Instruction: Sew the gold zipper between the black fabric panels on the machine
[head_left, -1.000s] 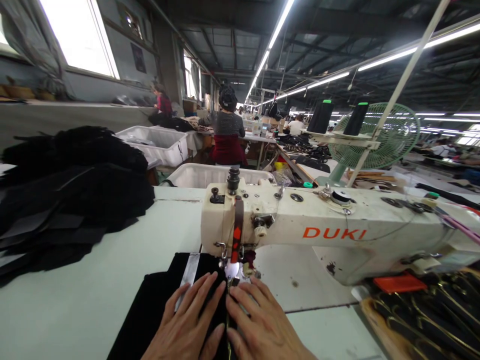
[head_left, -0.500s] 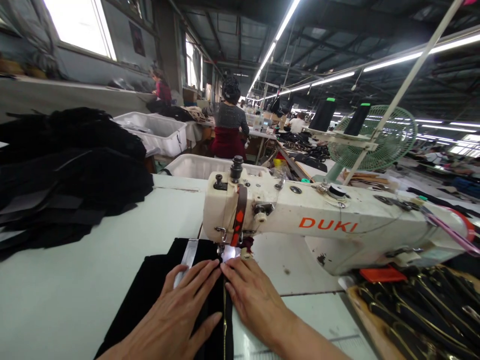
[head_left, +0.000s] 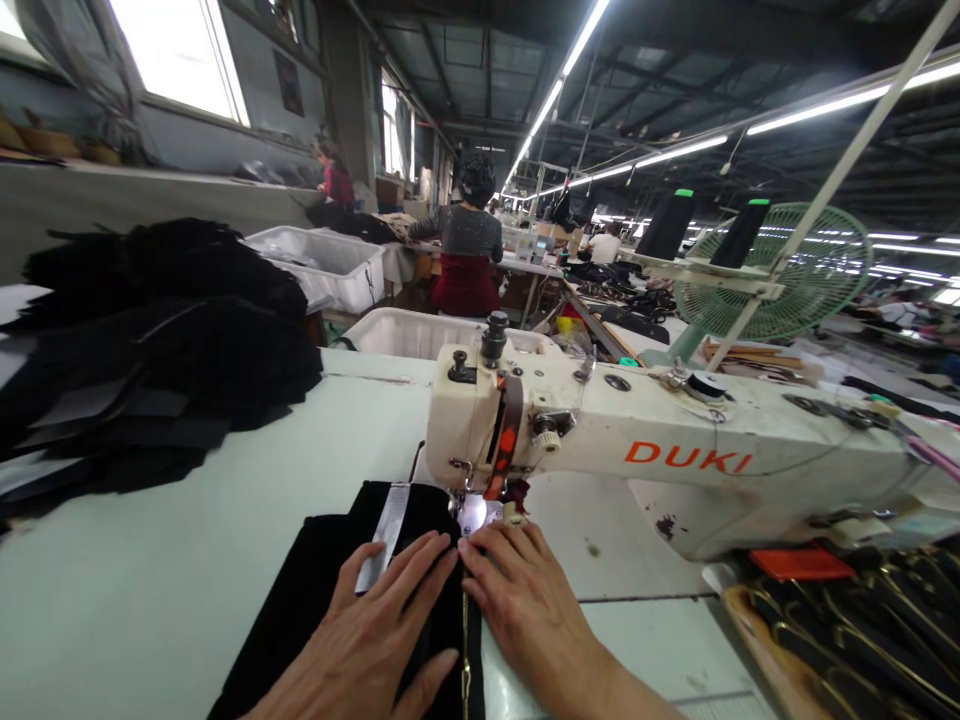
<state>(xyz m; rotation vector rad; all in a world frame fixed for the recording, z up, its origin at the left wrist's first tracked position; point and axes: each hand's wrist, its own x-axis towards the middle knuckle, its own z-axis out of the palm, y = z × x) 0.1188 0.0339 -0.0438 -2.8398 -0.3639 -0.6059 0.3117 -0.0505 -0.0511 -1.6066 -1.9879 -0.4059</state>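
Since a moment ago both hands crept toward the needle; my left hand (head_left: 367, 640) and right hand (head_left: 525, 610) lie with fingers spread flat, gripping nothing, on soft, limp black fabric (head_left: 330, 580) I'd steer by pressing near the seam.

One word can be read — "DUKI", in orange capitals on the side of the white sewing machine's (head_left: 675, 450) arm, up and to the right of the right hand (head_left: 525, 610). Nothing else bears legible lettering — no labels, numbers or signs near either hand.
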